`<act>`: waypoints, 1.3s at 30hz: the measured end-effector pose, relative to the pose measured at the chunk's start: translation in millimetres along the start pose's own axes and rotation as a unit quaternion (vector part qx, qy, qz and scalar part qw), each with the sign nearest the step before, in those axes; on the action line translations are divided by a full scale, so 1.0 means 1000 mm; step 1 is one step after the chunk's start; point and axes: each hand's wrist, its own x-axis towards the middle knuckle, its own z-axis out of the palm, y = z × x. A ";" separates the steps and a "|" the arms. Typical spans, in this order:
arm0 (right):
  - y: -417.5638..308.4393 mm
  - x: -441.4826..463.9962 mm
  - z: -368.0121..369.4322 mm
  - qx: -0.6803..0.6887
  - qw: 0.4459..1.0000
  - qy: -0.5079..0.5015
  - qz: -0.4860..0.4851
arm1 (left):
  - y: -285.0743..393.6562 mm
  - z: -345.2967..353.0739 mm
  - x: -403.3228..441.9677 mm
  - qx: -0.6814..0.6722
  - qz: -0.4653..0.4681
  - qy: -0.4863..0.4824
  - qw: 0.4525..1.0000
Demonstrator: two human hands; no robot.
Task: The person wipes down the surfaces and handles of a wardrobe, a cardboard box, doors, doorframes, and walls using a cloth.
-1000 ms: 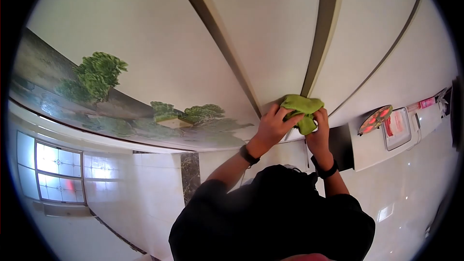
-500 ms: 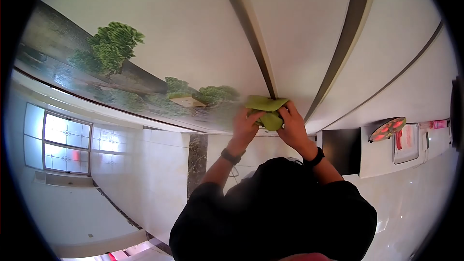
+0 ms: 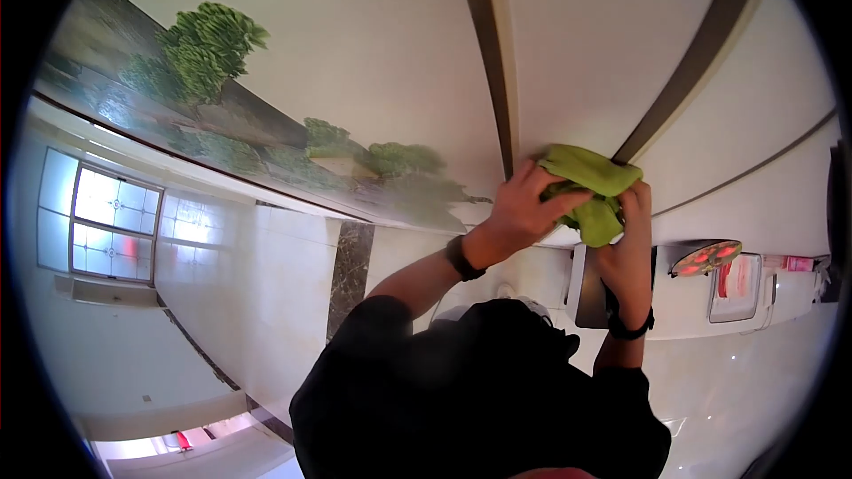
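A green cloth [image 3: 586, 179], folded and bunched, is pressed against the pale wall panel [image 3: 586, 62], at the lower end of a dark strip [image 3: 688, 66]. My left hand [image 3: 524, 213] grips the cloth's left side, with the fingers curled into its folds. On the right side, my right hand [image 3: 628, 244] holds the cloth with its fingertips at the edge. Both wrists wear dark bands. Another dark strip [image 3: 493, 58] runs down the panel just left of the cloth.
Trees are pictured on the wall [image 3: 209, 49] at left. A window [image 3: 115, 226] is at far left. At right are a black surface [image 3: 593, 297], a round colourful plate [image 3: 706, 258] and a white-rimmed tray [image 3: 735, 288]. Pale floor tiles lie below.
Both hands first went left with the cloth to the left strip, then back right to the other strip. The view has shifted, and the strips now appear further right.
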 end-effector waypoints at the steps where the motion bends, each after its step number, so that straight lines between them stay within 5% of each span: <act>1: 0.004 -0.003 0.000 0.006 0.999 -0.013 0.032 | 0.001 0.006 -0.004 0.015 0.007 -0.007 1.000; 4: 0.018 -0.011 0.004 0.002 0.995 -0.045 0.093 | -0.003 0.017 -0.022 0.027 0.009 -0.036 0.999; 9: 0.041 -0.019 0.037 -0.033 0.996 -0.058 0.059 | -0.024 0.026 -0.071 0.035 -0.025 -0.084 0.996; 14: 0.043 -0.029 0.081 -0.064 0.996 -0.065 0.018 | -0.036 0.005 -0.104 -0.025 -0.165 -0.098 0.981; 23: 0.030 -0.029 0.153 -0.106 0.981 -0.154 -0.055 | -0.086 -0.053 -0.154 0.028 -0.154 -0.157 0.975; 32: -0.021 -0.013 0.228 -0.069 0.968 -0.210 -0.116 | -0.113 -0.154 -0.174 0.070 -0.130 -0.102 0.984; 39: -0.102 0.009 0.280 -0.006 0.975 -0.136 -0.173 | -0.130 -0.249 -0.169 0.039 -0.121 0.015 0.992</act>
